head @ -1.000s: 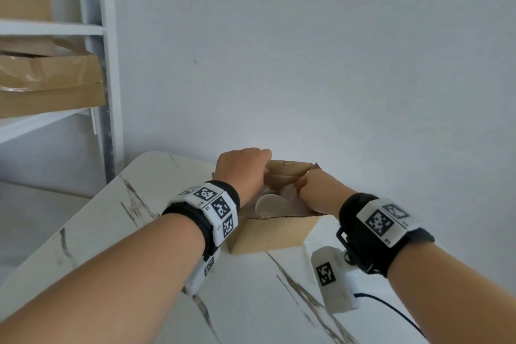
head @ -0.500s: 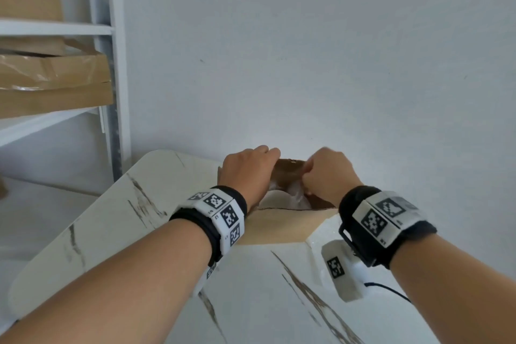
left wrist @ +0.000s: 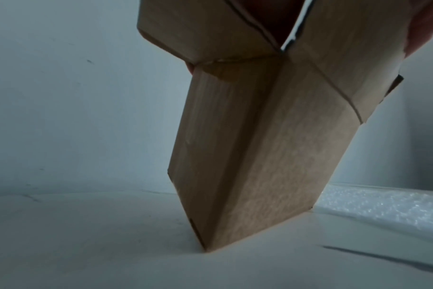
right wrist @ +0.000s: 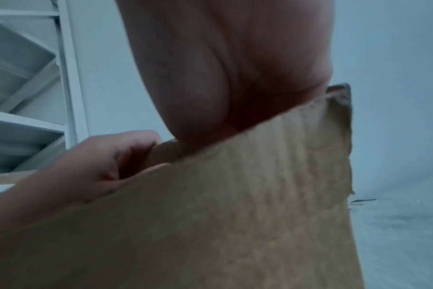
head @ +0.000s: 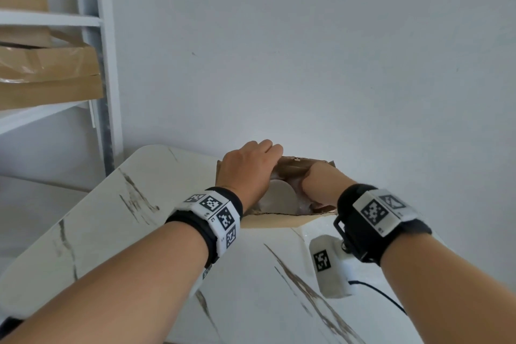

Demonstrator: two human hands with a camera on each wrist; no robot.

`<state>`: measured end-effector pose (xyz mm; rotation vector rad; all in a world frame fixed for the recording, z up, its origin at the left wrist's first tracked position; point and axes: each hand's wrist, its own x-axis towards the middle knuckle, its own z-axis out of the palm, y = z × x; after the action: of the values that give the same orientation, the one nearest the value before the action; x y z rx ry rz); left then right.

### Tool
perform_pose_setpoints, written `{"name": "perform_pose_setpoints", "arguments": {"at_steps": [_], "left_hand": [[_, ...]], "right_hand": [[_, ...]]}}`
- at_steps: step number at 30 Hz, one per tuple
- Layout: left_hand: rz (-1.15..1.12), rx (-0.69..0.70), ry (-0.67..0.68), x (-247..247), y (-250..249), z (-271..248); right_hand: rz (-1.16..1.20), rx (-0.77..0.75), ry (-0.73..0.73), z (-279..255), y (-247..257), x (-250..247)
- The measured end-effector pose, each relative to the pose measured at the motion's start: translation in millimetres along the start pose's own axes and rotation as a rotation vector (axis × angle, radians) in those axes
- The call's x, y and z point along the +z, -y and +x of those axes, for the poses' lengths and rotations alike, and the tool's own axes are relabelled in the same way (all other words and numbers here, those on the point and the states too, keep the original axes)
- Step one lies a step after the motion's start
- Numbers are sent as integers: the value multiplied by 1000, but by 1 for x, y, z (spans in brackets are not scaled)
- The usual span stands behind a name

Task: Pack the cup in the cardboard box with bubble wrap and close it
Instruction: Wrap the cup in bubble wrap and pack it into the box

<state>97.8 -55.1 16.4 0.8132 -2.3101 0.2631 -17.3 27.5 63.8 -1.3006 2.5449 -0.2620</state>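
An open cardboard box (head: pixel 273 222) stands on the marble table (head: pixel 134 220) near the wall. Inside it lies the white cup (head: pixel 279 198) on its side, with bubble wrap (head: pixel 303 208) around it. My left hand (head: pixel 248 173) reaches over the box's left side, and in the right wrist view its fingers (right wrist: pixel 99 168) curl round a flap's edge. My right hand (head: pixel 324 184) dips into the box on the right, its fingers hidden below the cardboard (right wrist: pixel 235 215); only its palm (right wrist: pixel 223 68) shows. The left wrist view shows the box's outer corner (left wrist: pixel 247 156) with flaps spread above.
A loose sheet of bubble wrap (left wrist: pixel 383 207) lies on the table to the right of the box. A white shelf rack (head: pixel 103 64) with cardboard boxes (head: pixel 47 75) stands at the left. The grey wall (head: pixel 307 64) is just behind the box.
My right hand went from the box's far rim down into the box beside the cup. My left hand stayed on the left flap.
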Motion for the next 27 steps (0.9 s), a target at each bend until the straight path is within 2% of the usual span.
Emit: {"name": "perform_pose_setpoints", "arguments": {"at_steps": [2, 4, 10, 12, 15, 17, 22, 25, 27], "left_hand": [[-7, 19, -14, 3, 0, -1], [-27, 22, -25, 2, -2, -3], [-60, -28, -46, 4, 2, -3], [-56, -36, -60, 4, 1, -1], [-41, -37, -39, 6, -3, -1], [-48, -35, -34, 7, -4, -1], [-152, -91, -108, 3, -1, -2], [-291, -253, -16, -2, 4, -1], [-310, -295, 42, -2, 5, 0]], "right_hand": [[-31, 45, 43, 3, 4, 1], [-161, 79, 73, 4, 14, 8], [-239, 17, 67, 13, 14, 22], [-244, -11, -23, 9, 9, 19], [-360, -86, -264, -5, 6, 15], [-385, -109, -306, -9, 4, 18], [-288, -36, -165, -6, -4, 20], [-260, -3, -78, -2, -8, 16], [-245, 12, 1, 2, -11, 14]]}}
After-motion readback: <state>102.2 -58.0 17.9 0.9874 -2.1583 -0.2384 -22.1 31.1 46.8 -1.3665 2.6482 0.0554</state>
